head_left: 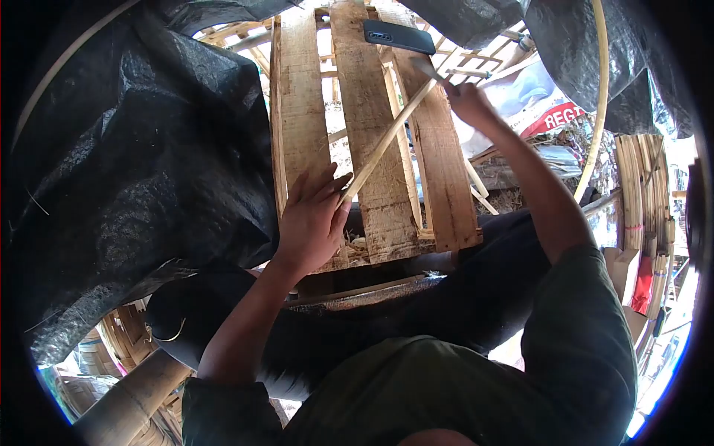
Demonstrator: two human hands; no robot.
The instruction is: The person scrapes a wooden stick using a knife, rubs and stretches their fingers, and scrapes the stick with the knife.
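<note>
Dark shirt (424,379) nearest, one strip (391,137) (pale, slender) slants.

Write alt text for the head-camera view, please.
A person's left hand holds a slanting bamboo strip; the right hand holds a knife farther along it. Beneath are wooden slats, a smartphone lying toward their far end.

In the upper middle of the frame, planks (364,111) side by side, with a phone (399,37) on top near the upper edge. Diagonally across the planks, a strip (390,134), from the left hand (312,223) up towards a knife (425,68) in the right hand (470,108). At left, a plastic sheet (149,149); upper right, behind the right hand, a sack (528,93); farther right, bundled slats (643,193); lower left, a bamboo pole (134,398).
</note>
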